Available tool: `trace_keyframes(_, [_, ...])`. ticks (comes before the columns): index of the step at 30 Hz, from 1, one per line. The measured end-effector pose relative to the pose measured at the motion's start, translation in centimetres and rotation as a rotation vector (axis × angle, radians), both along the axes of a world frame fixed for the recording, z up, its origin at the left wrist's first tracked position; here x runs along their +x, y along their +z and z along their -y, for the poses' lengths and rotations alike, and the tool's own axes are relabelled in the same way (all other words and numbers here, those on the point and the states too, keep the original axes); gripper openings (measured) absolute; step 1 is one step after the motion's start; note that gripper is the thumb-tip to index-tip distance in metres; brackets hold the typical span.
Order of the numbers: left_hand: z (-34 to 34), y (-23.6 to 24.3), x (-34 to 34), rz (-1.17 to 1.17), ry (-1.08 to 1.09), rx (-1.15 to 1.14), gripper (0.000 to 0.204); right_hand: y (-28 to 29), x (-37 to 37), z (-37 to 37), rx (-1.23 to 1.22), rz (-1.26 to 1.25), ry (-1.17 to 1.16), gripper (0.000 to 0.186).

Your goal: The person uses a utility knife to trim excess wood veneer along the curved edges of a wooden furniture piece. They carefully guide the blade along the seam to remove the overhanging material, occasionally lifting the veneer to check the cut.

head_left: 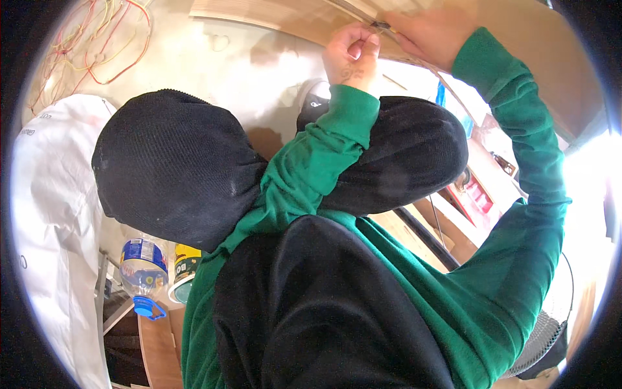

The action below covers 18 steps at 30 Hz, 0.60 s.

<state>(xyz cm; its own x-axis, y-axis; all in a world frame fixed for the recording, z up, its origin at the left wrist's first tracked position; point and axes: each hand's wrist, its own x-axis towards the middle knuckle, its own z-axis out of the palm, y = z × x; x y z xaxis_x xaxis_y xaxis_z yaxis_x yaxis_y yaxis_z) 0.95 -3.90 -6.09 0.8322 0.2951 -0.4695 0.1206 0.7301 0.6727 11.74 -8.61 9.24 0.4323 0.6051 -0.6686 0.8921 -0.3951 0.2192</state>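
Note:
At the top of the head view, my left hand point(354, 57) is closed, thumb against curled fingers, close beside the edge of a light wooden panel point(272, 14). My right hand point(435, 37) is closed too, its fingers reaching toward the left hand along that edge. Between the two hands sits a small, thin dark piece point(381, 26), too small to name. What the fingers pinch is mostly hidden. Both forearms are in green sleeves and raised over my bent knees in black trousers.
Loose red and yellow wires point(103, 45) hang at the upper left. White cloth point(58, 233) lies along the left side. Beside my knee are a clear plastic bottle point(144, 269) with a blue cap and a yellow-and-green tub point(186, 262). A red tray point(476, 194) lies at the right.

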Motion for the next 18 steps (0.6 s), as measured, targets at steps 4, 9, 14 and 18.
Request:
trace_keyframes(4, [-0.2,0.7,0.0,-0.006,0.016,-0.042,0.008,1.4,0.1,0.0,0.038,-0.003,0.045,0.019])
trace_keyframes(9, [0.2,0.1,0.2,0.02,0.027,-0.024,0.01,1.7,0.0,0.3,0.019,0.078,0.139,0.018])
trace_keyframes(14, [0.2,0.7,0.1,0.031,0.048,-0.073,0.009,2.0,-0.3,0.0,-0.007,0.108,0.128,0.02])
trace_keyframes(18, [-0.1,0.3,-0.2,0.057,0.024,-0.076,0.01,2.1,-0.3,-0.2,-0.006,0.094,0.107,0.02])
